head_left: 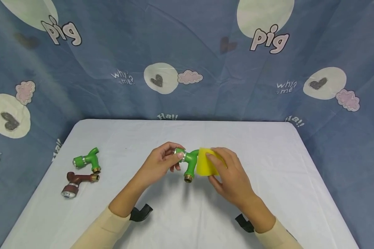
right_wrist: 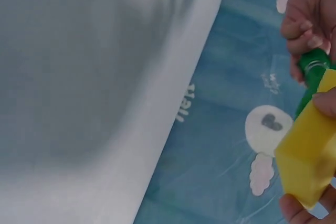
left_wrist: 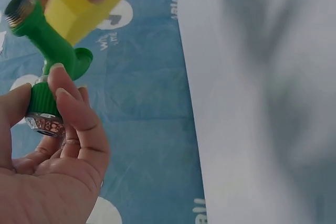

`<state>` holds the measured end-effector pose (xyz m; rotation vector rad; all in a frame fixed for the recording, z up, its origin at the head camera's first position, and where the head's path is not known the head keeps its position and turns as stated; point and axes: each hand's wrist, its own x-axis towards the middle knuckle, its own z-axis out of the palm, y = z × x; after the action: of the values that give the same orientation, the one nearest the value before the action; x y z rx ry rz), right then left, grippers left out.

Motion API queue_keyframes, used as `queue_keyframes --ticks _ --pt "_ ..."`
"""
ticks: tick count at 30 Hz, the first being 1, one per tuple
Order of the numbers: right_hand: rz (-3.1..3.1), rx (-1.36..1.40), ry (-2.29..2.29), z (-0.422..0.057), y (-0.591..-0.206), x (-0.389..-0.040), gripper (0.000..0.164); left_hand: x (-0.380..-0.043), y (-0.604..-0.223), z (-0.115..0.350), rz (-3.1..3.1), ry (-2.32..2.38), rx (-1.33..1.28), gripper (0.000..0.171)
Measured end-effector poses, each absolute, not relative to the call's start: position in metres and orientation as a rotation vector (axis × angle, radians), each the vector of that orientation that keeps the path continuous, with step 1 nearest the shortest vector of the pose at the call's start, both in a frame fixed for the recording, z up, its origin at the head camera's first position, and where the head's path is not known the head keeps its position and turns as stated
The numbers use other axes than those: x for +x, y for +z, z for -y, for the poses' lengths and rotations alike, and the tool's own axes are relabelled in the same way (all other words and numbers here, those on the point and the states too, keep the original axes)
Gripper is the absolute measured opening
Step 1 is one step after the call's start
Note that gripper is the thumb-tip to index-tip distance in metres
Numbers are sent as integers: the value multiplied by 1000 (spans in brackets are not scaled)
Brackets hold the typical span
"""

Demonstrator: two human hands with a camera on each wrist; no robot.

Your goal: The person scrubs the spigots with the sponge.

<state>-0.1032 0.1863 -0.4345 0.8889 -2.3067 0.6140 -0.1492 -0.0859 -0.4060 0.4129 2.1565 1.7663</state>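
Observation:
My left hand [head_left: 160, 162] pinches the knob end of a green tap [head_left: 190, 162], which is raised over the table with its brass threaded end pointing down. Silver trim rings the knob, plainly seen in the left wrist view, where thumb and fingertips close round the green tap [left_wrist: 52, 51]. On the other side, my right hand [head_left: 232, 174] grips a yellow sponge [head_left: 205, 165] between thumb and fingers. The yellow sponge [right_wrist: 307, 156] lies right up against the tap's body and overlaps part of it.
At the table's left lie a second green tap [head_left: 88, 160] and, just nearer, a brown tap [head_left: 76, 183]. White cloth covers the table [head_left: 187, 218]. A blue printed curtain [head_left: 187, 41] hangs behind. Black straps [head_left: 141, 213] show under both wrists.

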Motion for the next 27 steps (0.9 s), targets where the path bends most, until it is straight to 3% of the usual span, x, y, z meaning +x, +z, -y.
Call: queue_keyframes --ticks 9,27 --pt "2270 1017 577 -172 -432 -96 75 -149 -411 91 -2170 1756 475 32" --pt "2410 822 639 -189 -436 -106 59 -143 -409 96 -2127 1721 454 32"
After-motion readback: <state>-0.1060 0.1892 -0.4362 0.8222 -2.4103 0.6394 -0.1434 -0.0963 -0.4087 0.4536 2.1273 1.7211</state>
